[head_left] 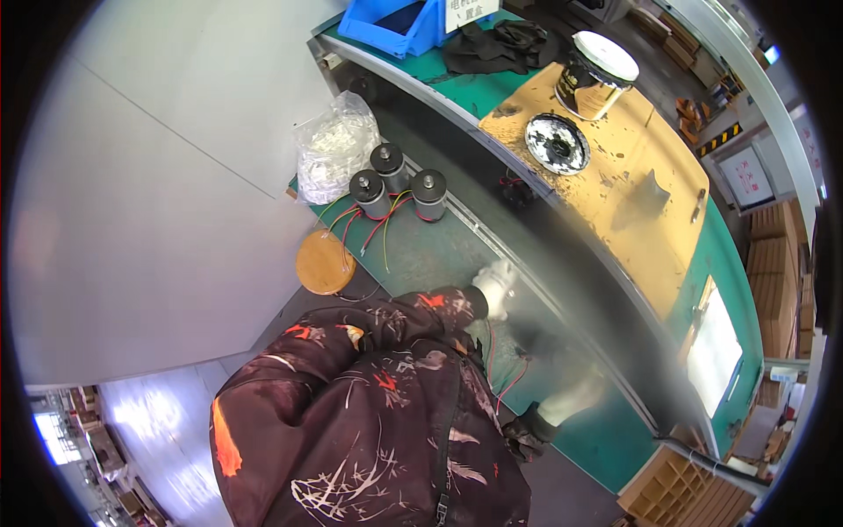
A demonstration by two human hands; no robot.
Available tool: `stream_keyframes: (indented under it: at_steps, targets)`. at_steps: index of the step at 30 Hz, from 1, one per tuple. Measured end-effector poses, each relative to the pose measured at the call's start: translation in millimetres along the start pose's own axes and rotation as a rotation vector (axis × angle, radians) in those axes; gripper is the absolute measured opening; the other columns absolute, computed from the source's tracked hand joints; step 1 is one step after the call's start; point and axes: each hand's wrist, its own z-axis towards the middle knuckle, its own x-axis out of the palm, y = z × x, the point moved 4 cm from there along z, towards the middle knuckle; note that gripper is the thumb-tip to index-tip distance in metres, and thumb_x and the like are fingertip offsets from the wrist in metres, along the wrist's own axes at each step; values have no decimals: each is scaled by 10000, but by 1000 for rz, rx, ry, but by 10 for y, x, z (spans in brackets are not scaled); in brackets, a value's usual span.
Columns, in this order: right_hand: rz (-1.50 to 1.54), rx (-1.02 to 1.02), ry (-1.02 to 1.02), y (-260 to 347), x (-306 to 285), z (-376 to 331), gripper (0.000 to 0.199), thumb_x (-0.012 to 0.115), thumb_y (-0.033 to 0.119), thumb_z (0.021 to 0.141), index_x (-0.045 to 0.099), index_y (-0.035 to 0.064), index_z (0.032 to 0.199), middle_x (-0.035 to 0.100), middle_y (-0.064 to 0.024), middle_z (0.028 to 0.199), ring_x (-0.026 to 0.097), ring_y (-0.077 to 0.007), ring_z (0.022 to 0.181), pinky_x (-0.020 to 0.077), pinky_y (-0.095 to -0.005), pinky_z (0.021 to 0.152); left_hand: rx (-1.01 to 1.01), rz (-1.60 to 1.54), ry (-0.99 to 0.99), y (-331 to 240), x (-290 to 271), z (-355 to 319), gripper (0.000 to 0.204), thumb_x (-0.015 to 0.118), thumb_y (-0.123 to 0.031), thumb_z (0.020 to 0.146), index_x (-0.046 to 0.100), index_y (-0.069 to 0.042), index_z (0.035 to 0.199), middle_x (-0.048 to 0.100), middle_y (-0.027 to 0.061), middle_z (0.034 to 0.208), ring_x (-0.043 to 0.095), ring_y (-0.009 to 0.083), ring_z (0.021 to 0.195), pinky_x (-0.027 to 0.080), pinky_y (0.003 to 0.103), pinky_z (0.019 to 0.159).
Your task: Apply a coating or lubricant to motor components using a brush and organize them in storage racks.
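The left hand (497, 285), in a white glove, rested on the green bench top (421, 255) at the end of a dark patterned sleeve (386, 325). The glove was blurred, so whether its fingers were open or closed could not be told, and nothing could be seen in its grip. The right hand (575, 395) lay nearer and further right, also white-gloved and heavily blurred; its grip state could not be told either.

Three small cylindrical motors (397, 183) stood upright in a tight cluster on the bench, to the far left of the left hand and well apart from it. Red, green and yellow wires (373, 230) trailed from the motors toward the near side. More red and green wires (509, 373) lay on the bench between the two hands (close to the sleeve).

A clear plastic bag of white parts (334, 145) sat just beside the motors on their far left. A round wooden stool seat (326, 262) showed to the left of the bench edge. Further away, on a sheet of brown cardboard (632, 193), stood a metal tin (595, 75) with a white lid, and a round lid (557, 142) lay near it. A blue bin (395, 22) occupied the far end.
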Motion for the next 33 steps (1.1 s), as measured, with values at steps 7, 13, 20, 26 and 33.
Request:
stream_keyframes:
  at_steps: [7,13,20,26,33]
  targets:
    - [171,126,360,-277,798,256,180,601,184,970,633,9,990,593,0,750,499,-55,593,364,-196,539,50,124,-118,773,-560,115,995,883,-318,476,496,-88,1364,431,189,1427,423,408,1273,384,507,1047]
    - [123,-122,692,86,2104,361,92,700,107,916,676,25,949,610,32,772,499,-27,641,381,-191,556,-41,-81,-297,1502,-426,-125,939,872,-388,557,508,-144,1388,569,172,1296,551,365,1202,448,459,1030]
    - [-93,-135,968,-513,2800,184,186,771,199,841,669,44,839,528,50,565,429,-24,513,367,-241,473,-1146,-122,-220,3485,103,-1527,789,736,-373,725,472,-97,1415,470,140,1455,501,340,1313,436,437,1078]
    - [-220,-109,965,-731,2797,202,207,772,211,835,655,40,817,543,25,569,449,-38,510,391,-251,484,-1311,-93,-285,3882,931,-2962,739,746,-369,726,531,-66,1365,519,198,1387,527,357,1274,457,416,1054]
    - [-319,-71,1026,-902,2760,190,150,727,159,910,654,29,920,618,11,718,521,-40,593,405,-232,512,-1431,-525,-118,4193,1975,-3669,603,750,-465,716,707,-60,1159,698,204,1159,666,354,1104,529,425,934]
